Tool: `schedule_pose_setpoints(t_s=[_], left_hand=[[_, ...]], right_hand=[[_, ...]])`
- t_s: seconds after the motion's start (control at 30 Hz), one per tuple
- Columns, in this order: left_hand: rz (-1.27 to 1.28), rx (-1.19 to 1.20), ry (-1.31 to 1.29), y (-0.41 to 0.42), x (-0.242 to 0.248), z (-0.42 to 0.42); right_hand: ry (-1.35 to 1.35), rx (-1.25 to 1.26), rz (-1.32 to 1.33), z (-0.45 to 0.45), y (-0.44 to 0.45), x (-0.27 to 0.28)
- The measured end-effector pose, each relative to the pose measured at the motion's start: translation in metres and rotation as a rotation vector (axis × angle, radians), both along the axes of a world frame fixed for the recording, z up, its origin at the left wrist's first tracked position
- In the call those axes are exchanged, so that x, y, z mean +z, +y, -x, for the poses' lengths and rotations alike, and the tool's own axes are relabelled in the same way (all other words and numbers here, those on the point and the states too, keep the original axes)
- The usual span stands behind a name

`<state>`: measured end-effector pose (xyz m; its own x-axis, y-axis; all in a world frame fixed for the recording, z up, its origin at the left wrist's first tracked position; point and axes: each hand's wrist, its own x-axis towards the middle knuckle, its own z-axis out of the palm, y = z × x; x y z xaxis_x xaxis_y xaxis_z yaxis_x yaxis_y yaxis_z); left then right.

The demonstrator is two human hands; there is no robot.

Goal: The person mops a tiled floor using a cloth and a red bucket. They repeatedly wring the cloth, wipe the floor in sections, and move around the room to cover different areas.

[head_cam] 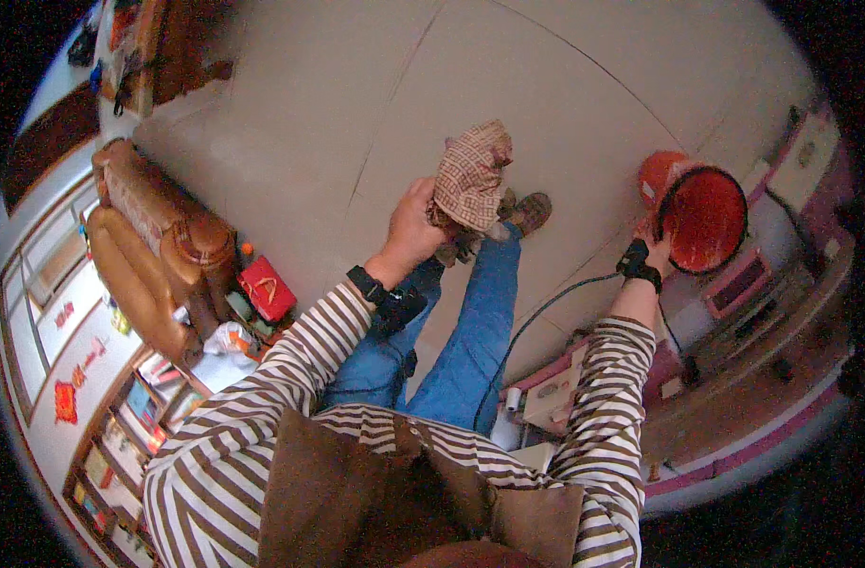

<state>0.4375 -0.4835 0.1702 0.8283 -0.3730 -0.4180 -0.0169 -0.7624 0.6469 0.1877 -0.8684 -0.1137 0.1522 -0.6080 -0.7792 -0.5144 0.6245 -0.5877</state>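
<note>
My left hand [407,228] is closed around a bunched checkered cloth [473,174], beige with a reddish-brown grid. It hangs over the floor in front of my legs, and the fingers on its far side are hidden. At the right, my right hand [657,248] is at the near side of a red round container [706,221] with a dark rim. Its open mouth faces up towards me, and the fingers are partly hidden behind the rim. An orange-red rounded part [663,176] shows just beyond the container; whether it belongs to it I cannot tell.
A brown leather sofa [137,284] stands at the left, with a red box [267,289] near its end. Below it are shelves [113,461] of books. A long cabinet [737,412] with pink edges runs along the right. Pale tiles cover the floor [297,106].
</note>
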Motion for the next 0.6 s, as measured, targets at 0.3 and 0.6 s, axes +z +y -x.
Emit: schedule_pose_setpoints(t_s=[0.3, 0.6], left_hand=[[0.018, 0.349, -0.012, -0.022, -0.011, 0.043], [0.079, 0.582, 0.007, -0.033, -0.016, 0.075]], right_hand=[[-0.101, 0.496, 0.127, 0.036, -0.058, -0.061], [0.218, -0.027, -0.320, -0.035, 0.010, 0.018]])
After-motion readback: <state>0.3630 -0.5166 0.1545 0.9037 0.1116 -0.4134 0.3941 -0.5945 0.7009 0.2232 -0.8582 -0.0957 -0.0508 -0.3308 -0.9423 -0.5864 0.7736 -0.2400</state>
